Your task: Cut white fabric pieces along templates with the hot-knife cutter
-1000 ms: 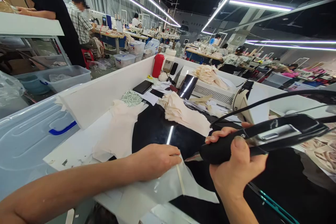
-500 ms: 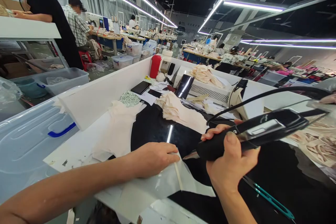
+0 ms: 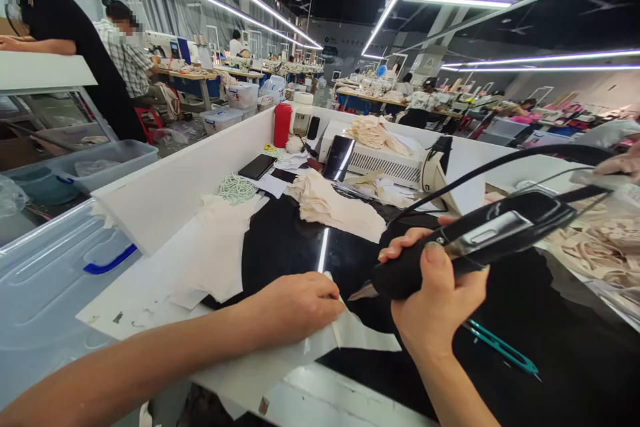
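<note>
My right hand [image 3: 435, 300] is wrapped round a black corded handheld tool [image 3: 485, 240] with a silver plate on its side. Its pointed metal tip [image 3: 364, 291] faces left, close to my left hand [image 3: 300, 310]. That hand is closed, fingertips pinched at the edge of a thin pale fabric piece [image 3: 370, 335] lying over the black work surface [image 3: 280, 250]. A narrow cream strip [image 3: 337, 333] runs down from under its fingers. Beyond both hands lies a stack of cream fabric pieces [image 3: 340, 207]. More pale pieces [image 3: 220, 253] rest to the left.
A slim teal-handled tool [image 3: 507, 350] lies right of my right wrist. Toward the back are a phone [image 3: 257, 166], a red bottle [image 3: 283, 125] and a vented white box [image 3: 385, 167]. White partitions [image 3: 190, 173] border the table. Another person's hand [image 3: 623, 163] shows at far right.
The whole view has shifted slightly, so most things sit further left. My left hand stays pinched at the fabric edge, and my right hand keeps its hold on the black tool.
</note>
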`<control>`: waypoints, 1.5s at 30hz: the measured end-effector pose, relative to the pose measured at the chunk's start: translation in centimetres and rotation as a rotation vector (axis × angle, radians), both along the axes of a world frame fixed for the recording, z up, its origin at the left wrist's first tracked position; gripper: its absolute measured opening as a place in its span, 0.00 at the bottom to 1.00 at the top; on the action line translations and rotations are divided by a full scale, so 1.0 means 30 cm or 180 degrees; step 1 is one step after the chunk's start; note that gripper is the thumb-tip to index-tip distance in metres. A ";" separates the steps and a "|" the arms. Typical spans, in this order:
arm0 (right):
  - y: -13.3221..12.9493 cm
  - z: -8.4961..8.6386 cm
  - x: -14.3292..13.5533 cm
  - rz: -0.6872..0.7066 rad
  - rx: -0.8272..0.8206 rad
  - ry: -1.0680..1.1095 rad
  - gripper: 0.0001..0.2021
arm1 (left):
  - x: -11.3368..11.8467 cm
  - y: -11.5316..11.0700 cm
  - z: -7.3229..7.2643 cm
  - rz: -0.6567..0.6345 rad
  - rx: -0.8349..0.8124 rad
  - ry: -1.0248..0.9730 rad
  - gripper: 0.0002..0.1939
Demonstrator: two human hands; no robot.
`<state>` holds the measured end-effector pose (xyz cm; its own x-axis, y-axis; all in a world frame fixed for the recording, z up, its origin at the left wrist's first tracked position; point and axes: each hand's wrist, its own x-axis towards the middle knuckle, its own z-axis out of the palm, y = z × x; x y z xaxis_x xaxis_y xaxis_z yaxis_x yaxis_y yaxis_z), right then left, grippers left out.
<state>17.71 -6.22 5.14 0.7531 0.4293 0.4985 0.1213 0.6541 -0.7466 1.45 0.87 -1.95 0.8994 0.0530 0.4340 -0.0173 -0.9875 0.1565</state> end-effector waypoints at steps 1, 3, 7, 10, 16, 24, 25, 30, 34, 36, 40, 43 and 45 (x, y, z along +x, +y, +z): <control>0.000 -0.004 -0.001 0.0026 0.0004 0.0004 0.22 | -0.003 0.000 -0.002 0.0013 -0.0012 -0.0001 0.08; 0.000 -0.013 -0.002 0.0080 0.0012 0.0026 0.22 | -0.008 -0.001 -0.004 0.0043 -0.0013 -0.0002 0.09; 0.000 -0.031 -0.001 0.0136 0.0027 0.0005 0.23 | -0.010 -0.004 -0.005 0.0049 0.0028 0.0012 0.09; -0.001 -0.042 0.001 0.0136 0.0010 -0.0047 0.22 | -0.010 -0.005 -0.001 0.0032 0.0046 -0.0019 0.10; -0.003 -0.050 -0.006 0.0117 0.0000 -0.0169 0.20 | -0.013 -0.007 0.001 0.0002 0.0142 -0.0073 0.11; -0.035 -0.016 -0.002 0.0032 0.0045 -0.0063 0.21 | -0.015 -0.005 -0.008 -0.0013 0.0159 -0.0182 0.12; -0.038 -0.014 -0.003 0.0028 0.0042 -0.0064 0.21 | -0.014 -0.006 -0.006 -0.0016 0.0167 -0.0186 0.12; -0.048 -0.030 -0.007 0.0097 0.0035 -0.0062 0.21 | -0.015 -0.007 0.001 -0.0006 0.0171 -0.0162 0.12; -0.049 -0.044 -0.001 0.0061 -0.0040 -0.0104 0.20 | -0.015 -0.004 -0.002 -0.0019 0.0169 -0.0131 0.12; -0.052 -0.036 0.005 0.0066 -0.0084 -0.0128 0.20 | -0.018 0.001 -0.003 -0.0032 0.0161 -0.0132 0.12; -0.075 0.002 0.022 -0.0051 -0.0006 -0.0046 0.21 | -0.030 0.011 0.019 -0.0093 0.0129 -0.0052 0.12; -0.102 0.013 0.039 -0.0149 0.0021 -0.0071 0.21 | -0.033 -0.001 0.051 -0.0101 -0.0006 -0.0047 0.13; -0.120 0.003 0.050 -0.0180 0.0000 -0.0126 0.21 | -0.027 -0.021 0.069 -0.0123 -0.0196 -0.0077 0.13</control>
<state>19.23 -9.82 5.24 0.7560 0.3866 0.5283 0.1875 0.6453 -0.7405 0.64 0.25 0.12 0.8906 0.0459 0.4525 -0.0596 -0.9746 0.2161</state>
